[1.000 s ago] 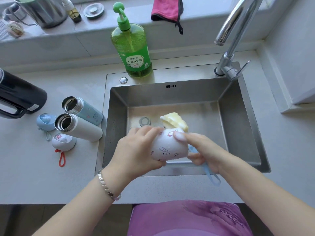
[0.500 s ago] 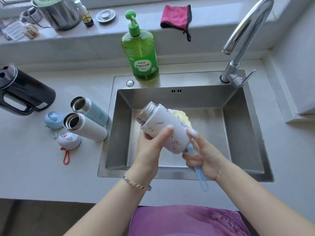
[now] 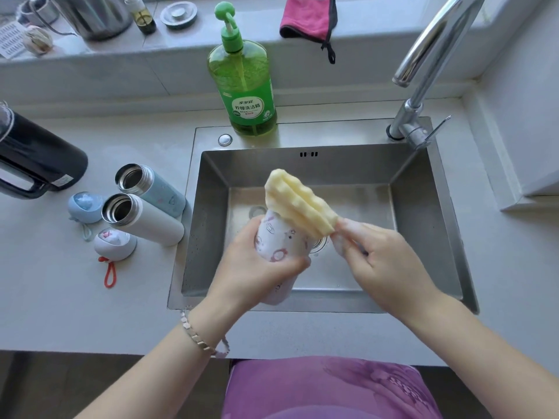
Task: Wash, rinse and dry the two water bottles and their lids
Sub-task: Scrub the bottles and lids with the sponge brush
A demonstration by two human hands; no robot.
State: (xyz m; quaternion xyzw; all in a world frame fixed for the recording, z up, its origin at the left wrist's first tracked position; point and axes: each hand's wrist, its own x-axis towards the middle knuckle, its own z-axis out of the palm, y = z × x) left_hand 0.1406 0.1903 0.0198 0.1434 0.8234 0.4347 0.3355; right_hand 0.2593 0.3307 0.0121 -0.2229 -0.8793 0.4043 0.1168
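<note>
Hands over steel sink (image 3: 423, 213): my left hand (image 3: 254, 267) is clamped around white patterned bottle (image 3: 281, 240), right hand (image 3: 384, 261) pinches the yellow sponge brush (image 3: 298, 202) at its mouth. Light-blue bottle (image 3: 154, 189) and plain white bottle (image 3: 145, 219) lie open on desk (image 3: 60, 291), blue lid (image 3: 84, 205) and white red-looped lid (image 3: 115, 244) beside them.

Sink basin (image 3: 423, 213): right half open
Basin centre: blocked by both hands, patterned bottle (image 3: 281, 240), yellow sponge (image 3: 298, 204)
Left counter (image 3: 45, 282): two open bottles (image 3: 142, 219), two lids (image 3: 115, 243), black kettle (image 3: 36, 161) crowd it
Back rim: soap bottle (image 3: 245, 86), faucet (image 3: 423, 71)
</note>
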